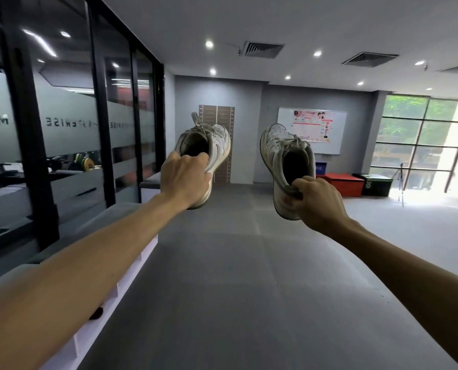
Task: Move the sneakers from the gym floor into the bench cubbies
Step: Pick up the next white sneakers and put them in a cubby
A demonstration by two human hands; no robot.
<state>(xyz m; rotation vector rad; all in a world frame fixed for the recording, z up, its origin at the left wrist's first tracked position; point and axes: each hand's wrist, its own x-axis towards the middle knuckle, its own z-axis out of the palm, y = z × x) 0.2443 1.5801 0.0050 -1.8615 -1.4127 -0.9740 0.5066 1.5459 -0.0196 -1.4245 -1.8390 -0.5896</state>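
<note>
Two worn white sneakers hang in the air in front of me, toes pointing up. My left hand [186, 180] grips the heel collar of the left sneaker [210, 141]. My right hand [317, 202] pinches the heel of the right sneaker [281, 153]. Both arms are stretched out over the grey gym floor [236, 276]. The white bench with cubbies [131, 273] runs along the left wall under my left forearm; its openings are seen edge-on and mostly hidden by my arm. A dark shoe tip [96, 313] pokes out of one cubby.
A glass partition with black frames [62, 124] lines the left side above the bench. Red [345, 184] and black plyo boxes [376, 185] and a tripod [401, 180] stand at the far right by the windows. A whiteboard [312, 129] hangs on the back wall.
</note>
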